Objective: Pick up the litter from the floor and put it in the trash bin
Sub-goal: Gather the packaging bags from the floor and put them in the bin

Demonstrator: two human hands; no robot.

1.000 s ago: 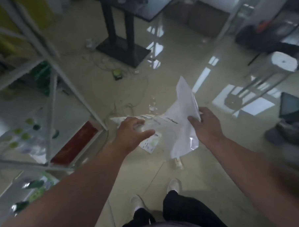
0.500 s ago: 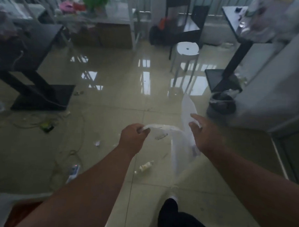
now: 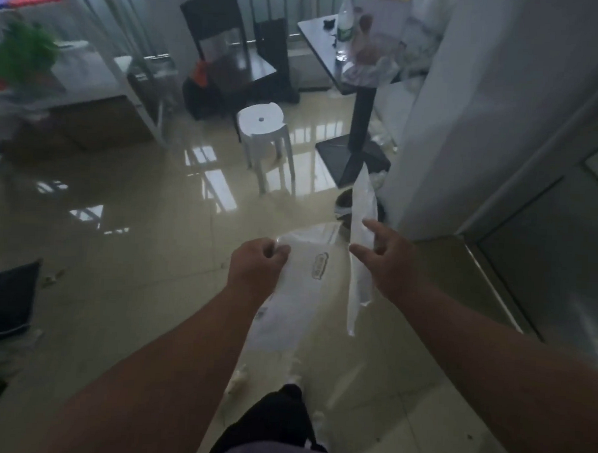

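Litter, two clear plastic bags, is held above the floor: left hand (image 3: 258,264) fisted on the printed bag (image 3: 301,295), right hand (image 3: 387,261) pinching the narrow bag (image 3: 361,229) between thumb and loosely spread fingers. Trash bin (image 3: 343,202) (dark, mostly hidden behind the narrow bag) sits at 12 o'clock from the right hand, beside a grey wall. White stool (image 3: 261,122) and black table base (image 3: 352,153) stand beyond on glossy beige floor tiles (image 3: 135,253).
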